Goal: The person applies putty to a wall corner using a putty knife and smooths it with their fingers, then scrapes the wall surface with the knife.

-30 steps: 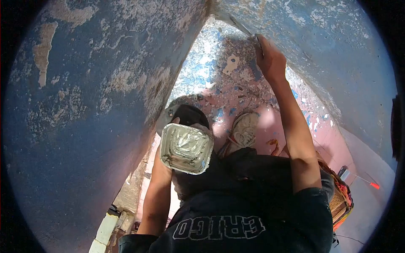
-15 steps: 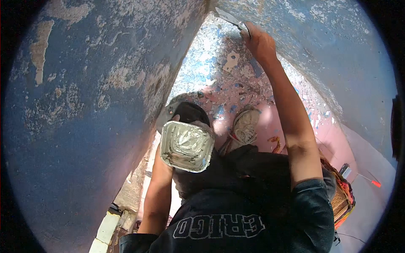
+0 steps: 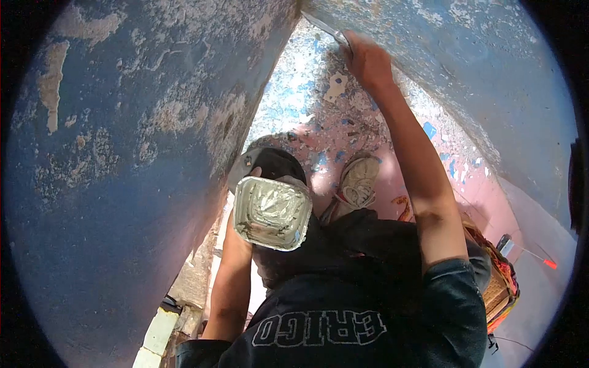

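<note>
nearest me is the lettered front of my dark cloth shirt (image 3: pixel 319 328), its lower edge cut off. one square, round-cornered container (image 3: pixel 241 214) sits above my lap, smeared inside with pale, glossy paste (image 3: pixel 273 199). my left hand (image 3: pixel 256 172) is clamped on it, thumb at the far rim; the other fingers are hidden behind it. i cannot tell what the dark rounded shape (image 3: pixel 276 162) just beyond it is. one scuffed lace-up shoe (image 3: pixel 360 176) shows on the pink floor (image 3: pixel 388 172), among blue and white flakes too many to count. farther out, my right hand (image 3: pixel 368 62) is closed around one flat-bladed tool (image 3: pixel 323 26), most of its handle hidden in my fist. the thin blade points into the corner between two rough, peeling blue walls, left (image 3: pixel 123 214) and right (image 3: pixel 491 86); i cannot tell whether its tip touches. both walls run out of view.
</note>
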`<state>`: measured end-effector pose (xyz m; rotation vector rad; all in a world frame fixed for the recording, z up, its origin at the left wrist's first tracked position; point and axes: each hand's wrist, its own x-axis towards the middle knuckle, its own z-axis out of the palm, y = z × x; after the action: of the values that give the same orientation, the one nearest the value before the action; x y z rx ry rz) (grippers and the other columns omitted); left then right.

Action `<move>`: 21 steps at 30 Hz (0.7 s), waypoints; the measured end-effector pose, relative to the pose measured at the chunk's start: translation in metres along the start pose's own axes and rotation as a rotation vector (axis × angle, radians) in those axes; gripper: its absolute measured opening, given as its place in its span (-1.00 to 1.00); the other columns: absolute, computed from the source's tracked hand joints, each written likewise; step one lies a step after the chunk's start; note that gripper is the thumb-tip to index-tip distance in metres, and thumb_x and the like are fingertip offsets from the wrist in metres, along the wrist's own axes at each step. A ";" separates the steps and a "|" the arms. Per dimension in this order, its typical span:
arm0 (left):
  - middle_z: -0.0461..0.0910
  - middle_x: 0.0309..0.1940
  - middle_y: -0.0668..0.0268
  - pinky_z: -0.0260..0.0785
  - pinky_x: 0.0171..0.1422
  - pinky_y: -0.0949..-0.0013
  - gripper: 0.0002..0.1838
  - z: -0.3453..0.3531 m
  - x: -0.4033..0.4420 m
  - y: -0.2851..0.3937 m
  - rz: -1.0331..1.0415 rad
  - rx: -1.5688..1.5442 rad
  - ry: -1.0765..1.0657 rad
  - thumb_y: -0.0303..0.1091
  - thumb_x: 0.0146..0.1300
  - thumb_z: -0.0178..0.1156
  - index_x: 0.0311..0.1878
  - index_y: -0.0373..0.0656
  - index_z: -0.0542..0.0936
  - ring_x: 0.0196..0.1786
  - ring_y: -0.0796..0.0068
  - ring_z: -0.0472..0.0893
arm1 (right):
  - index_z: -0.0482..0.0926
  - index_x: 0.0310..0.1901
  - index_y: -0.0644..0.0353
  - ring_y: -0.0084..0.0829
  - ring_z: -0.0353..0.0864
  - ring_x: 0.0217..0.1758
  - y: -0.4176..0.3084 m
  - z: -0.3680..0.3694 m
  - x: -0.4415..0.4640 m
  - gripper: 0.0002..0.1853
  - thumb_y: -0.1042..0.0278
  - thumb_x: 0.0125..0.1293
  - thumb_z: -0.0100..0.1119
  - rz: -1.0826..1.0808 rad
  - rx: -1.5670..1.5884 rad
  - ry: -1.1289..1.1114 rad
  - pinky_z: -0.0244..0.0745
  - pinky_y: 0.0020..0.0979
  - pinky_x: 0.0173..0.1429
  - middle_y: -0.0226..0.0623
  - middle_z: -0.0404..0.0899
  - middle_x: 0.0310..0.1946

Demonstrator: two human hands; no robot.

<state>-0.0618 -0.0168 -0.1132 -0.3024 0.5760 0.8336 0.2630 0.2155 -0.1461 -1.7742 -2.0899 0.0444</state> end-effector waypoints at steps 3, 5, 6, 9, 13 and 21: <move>0.62 0.10 0.00 0.62 0.13 0.06 -0.50 -0.002 -0.008 -0.009 0.008 -0.004 0.008 -0.04 0.45 0.05 0.25 -0.23 0.51 0.04 0.16 0.70 | 0.49 0.14 -0.03 0.10 0.65 -0.25 0.002 0.007 0.000 -0.68 0.18 0.40 0.14 0.001 -0.022 0.019 0.54 0.05 -0.23 -0.04 0.63 -0.22; 0.62 0.10 0.00 0.62 0.13 0.06 -0.49 -0.002 -0.006 -0.007 0.006 -0.008 0.009 -0.04 0.45 0.05 0.26 -0.23 0.51 0.04 0.16 0.70 | 0.49 0.14 -0.03 0.10 0.65 -0.26 0.004 0.005 -0.004 -0.68 0.18 0.40 0.14 0.006 -0.040 0.032 0.54 0.06 -0.24 -0.03 0.63 -0.22; 0.62 0.10 0.00 0.62 0.13 0.06 -0.49 -0.003 -0.009 -0.009 0.005 -0.010 0.010 -0.04 0.45 0.05 0.26 -0.23 0.51 0.04 0.16 0.70 | 0.49 0.14 -0.03 0.09 0.66 -0.26 0.004 0.002 -0.008 -0.69 0.18 0.40 0.14 0.018 -0.078 0.046 0.54 0.05 -0.26 -0.04 0.64 -0.21; 0.61 0.11 0.00 0.61 0.14 0.06 -0.49 -0.004 -0.008 -0.011 0.007 -0.013 0.011 -0.04 0.45 0.05 0.26 -0.23 0.51 0.05 0.16 0.70 | 0.49 0.15 -0.04 0.09 0.66 -0.26 -0.001 -0.012 -0.024 -0.69 0.19 0.41 0.14 0.067 -0.090 0.040 0.54 0.04 -0.27 -0.05 0.64 -0.19; 0.61 0.11 0.00 0.61 0.14 0.06 -0.49 -0.005 -0.006 -0.007 -0.005 -0.016 0.006 -0.03 0.45 0.05 0.26 -0.23 0.50 0.05 0.16 0.69 | 0.48 0.16 -0.04 0.11 0.65 -0.23 -0.013 -0.028 -0.035 -0.67 0.17 0.41 0.15 0.117 0.035 0.063 0.54 0.04 -0.23 -0.05 0.64 -0.16; 0.60 0.13 0.00 0.60 0.16 0.06 -0.48 -0.004 -0.016 -0.008 -0.008 -0.015 0.001 -0.02 0.45 0.04 0.27 -0.22 0.50 0.06 0.16 0.69 | 0.47 0.16 -0.04 0.12 0.64 -0.20 0.001 0.003 -0.002 -0.65 0.13 0.40 0.17 0.040 0.045 0.035 0.53 0.05 -0.21 -0.04 0.62 -0.16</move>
<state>-0.0656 -0.0341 -0.1066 -0.3190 0.5693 0.8309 0.2633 0.2147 -0.1500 -1.7778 -2.0132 0.0710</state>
